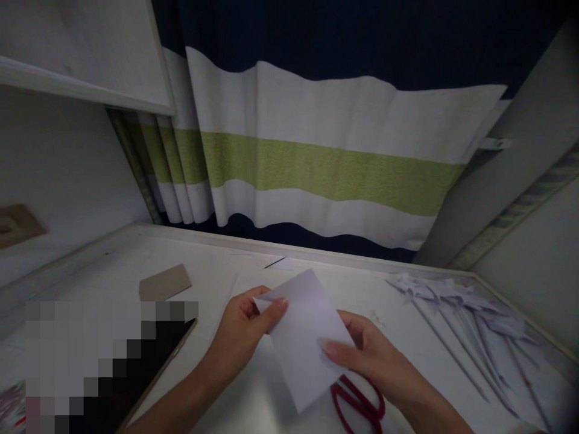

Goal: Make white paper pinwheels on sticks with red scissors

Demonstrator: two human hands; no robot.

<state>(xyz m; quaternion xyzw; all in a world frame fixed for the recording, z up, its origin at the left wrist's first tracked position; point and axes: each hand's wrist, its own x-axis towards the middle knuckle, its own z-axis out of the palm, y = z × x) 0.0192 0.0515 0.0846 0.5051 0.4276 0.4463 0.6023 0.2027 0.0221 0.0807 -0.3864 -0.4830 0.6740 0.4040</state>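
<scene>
A folded sheet of white paper (302,337) is held up over the white desk (113,265), tilted with one corner pointing away. My left hand (242,331) pinches its upper left edge between thumb and fingers. My right hand (366,355) grips its right edge, thumb on top. Red-handled scissors (359,401) lie on the desk just under my right hand, partly hidden by the paper and the hand.
Several folded white paper pieces with long thin stems (465,319) lie at the right. A brown card (165,282) and a dark tablet (149,367) sit at the left. A striped curtain (316,169) hangs behind the desk, a shelf (81,60) above left.
</scene>
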